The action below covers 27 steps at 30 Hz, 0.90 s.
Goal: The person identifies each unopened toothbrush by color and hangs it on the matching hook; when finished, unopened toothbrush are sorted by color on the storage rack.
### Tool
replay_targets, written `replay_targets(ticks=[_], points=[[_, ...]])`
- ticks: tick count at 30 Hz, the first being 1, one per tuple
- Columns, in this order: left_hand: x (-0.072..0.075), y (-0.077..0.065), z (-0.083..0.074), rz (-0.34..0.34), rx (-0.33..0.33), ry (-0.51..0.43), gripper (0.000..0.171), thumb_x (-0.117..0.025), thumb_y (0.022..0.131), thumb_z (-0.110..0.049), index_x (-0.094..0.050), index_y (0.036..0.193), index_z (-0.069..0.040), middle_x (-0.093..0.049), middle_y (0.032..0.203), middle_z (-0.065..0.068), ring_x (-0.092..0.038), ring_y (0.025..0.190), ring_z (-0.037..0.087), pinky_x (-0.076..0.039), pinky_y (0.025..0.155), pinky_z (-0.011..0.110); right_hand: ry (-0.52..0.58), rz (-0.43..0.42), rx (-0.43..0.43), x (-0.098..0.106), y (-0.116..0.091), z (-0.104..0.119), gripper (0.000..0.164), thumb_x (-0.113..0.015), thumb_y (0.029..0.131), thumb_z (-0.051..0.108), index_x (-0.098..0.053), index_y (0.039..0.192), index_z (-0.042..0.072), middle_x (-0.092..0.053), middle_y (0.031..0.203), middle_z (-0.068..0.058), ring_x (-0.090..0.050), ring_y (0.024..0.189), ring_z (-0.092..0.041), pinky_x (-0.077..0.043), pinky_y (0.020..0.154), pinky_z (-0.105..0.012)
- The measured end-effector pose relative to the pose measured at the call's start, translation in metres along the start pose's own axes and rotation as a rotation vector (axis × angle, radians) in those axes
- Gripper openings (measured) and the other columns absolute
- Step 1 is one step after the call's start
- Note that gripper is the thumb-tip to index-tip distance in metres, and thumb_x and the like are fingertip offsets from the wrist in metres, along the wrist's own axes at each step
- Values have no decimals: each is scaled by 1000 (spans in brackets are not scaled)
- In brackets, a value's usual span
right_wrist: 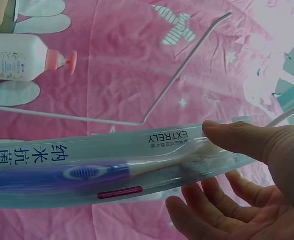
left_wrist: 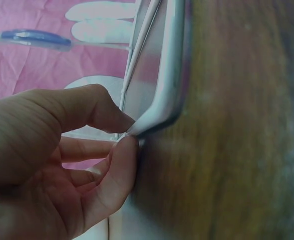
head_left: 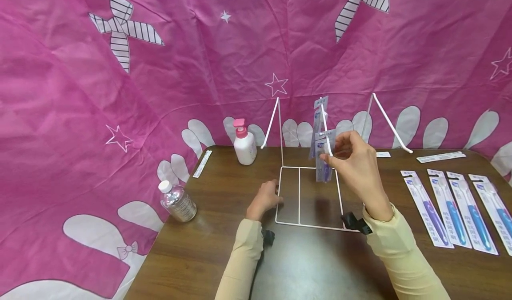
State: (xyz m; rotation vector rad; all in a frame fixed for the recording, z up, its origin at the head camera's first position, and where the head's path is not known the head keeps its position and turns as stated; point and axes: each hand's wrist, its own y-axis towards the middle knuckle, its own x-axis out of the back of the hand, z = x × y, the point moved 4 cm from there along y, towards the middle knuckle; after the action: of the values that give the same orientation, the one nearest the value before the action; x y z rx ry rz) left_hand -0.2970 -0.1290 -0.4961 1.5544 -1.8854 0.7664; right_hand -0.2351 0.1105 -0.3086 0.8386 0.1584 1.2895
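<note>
My left hand (head_left: 265,198) pinches the side of a white wire rack (head_left: 299,198) low at its base; in the left wrist view, thumb and forefinger (left_wrist: 124,155) meet at a corner of the white bar. A packaged toothbrush with a purple handle (right_wrist: 86,172) is at the rack's middle hook (head_left: 324,121). My right hand (head_left: 358,164) holds it near its top, the thumb lying over the clear pack and the other fingers curved by its far edge. Behind it, another packaged toothbrush (head_left: 317,124) hangs on the same hook.
Several packaged toothbrushes, one purple (head_left: 428,211) and others blue (head_left: 450,211), lie on the table at right. A white pump bottle (head_left: 245,148) stands behind the left hand. A silver bottle with a white cap (head_left: 180,204) is at the left edge. Side hooks (head_left: 392,124) jut forward.
</note>
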Motion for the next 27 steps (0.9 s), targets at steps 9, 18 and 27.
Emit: replay_targets(ticks=[9,18,27], points=[[2,-1,-1,2,6,-1,45,-79,78,3,-59,119,6,-59,84,10,-60,61,19,-55,54,29,10,-31,3,-8,22,-13,40,-86,73,-5,-58,101,-6,-68,87,-17,-65,80,-23,-51,68,-8],[0,1,-1,0,8,10,48,-79,77,3,-59,121,7,-59,83,9,-60,59,18,-55,52,27,-2,-40,-32,-16,41,-29,40,-85,75,-2,-58,104,-7,-69,88,-20,-66,80,-28,-50,68,-9],[0,0,-1,0,4,17,46,-79,78,2,-60,119,6,-59,81,8,-60,62,18,-53,56,29,-45,-35,-30,-20,58,-33,40,-85,76,1,-59,106,-7,-68,89,-23,-69,81,-38,-43,69,-27]])
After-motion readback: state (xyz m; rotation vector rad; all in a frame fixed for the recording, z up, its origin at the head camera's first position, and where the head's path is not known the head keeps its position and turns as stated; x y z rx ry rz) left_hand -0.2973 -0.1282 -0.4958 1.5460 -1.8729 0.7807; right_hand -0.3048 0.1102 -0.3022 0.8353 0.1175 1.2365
